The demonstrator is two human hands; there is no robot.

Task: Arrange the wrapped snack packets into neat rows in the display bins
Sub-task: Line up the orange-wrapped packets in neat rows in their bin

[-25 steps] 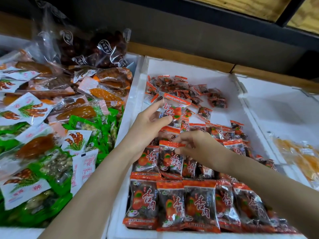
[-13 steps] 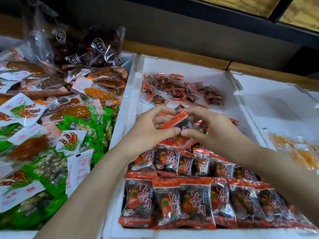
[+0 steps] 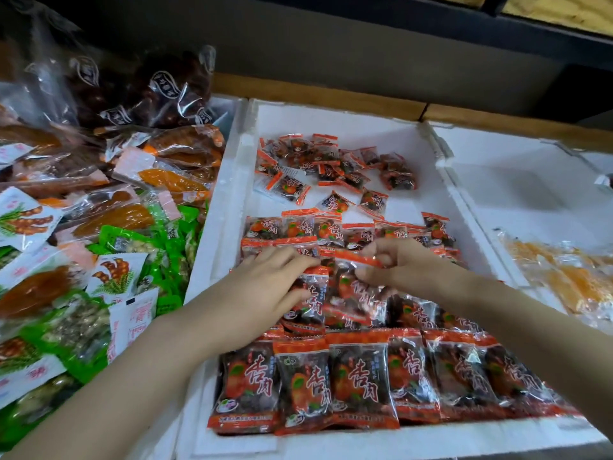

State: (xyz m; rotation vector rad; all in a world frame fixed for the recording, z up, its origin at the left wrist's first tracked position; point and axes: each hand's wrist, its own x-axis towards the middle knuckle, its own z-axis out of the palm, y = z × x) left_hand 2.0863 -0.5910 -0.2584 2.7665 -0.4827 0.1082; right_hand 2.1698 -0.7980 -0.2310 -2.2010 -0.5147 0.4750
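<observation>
View from above into a white foam bin [image 3: 365, 127] of red-and-black snack packets. Two bare forearms reach in from the bottom edge, and the hands nearly meet over the middle of the bin.

The right hand [image 3: 401, 270] pinches a packet [image 3: 351, 283] by its orange top seal. Thumb and forefinger are closed on that strip, and the other fingers are curled. The packet is tilted with its seal at the far end, so its long axis runs away from the viewer, like the packets around it. It sits just left of the right hand, over the untidy middle row [image 3: 414, 313].

The left hand [image 3: 272, 287] lies palm down with fingers nearly straight. It rests on the neighbour packet [image 3: 311, 297], which touches the pinched one on its left. Whether the thumb grips it cannot be told.

Nearest the viewer, the front row [image 3: 331, 383] stands side by side and even. Beyond the hands is a back row [image 3: 298, 229], and behind that a loose pile [image 3: 331, 167] lies jumbled near the rear wall, well apart from both hands.

The pinched packet probably only needs lowering straight down beside the neighbour. The right hand carries it, and the left is better placed to steady the row.

Mixed snacks [image 3: 99, 227] fill the bin to the left. Pale orange bags [image 3: 564, 277] lie in the bin to the right.
</observation>
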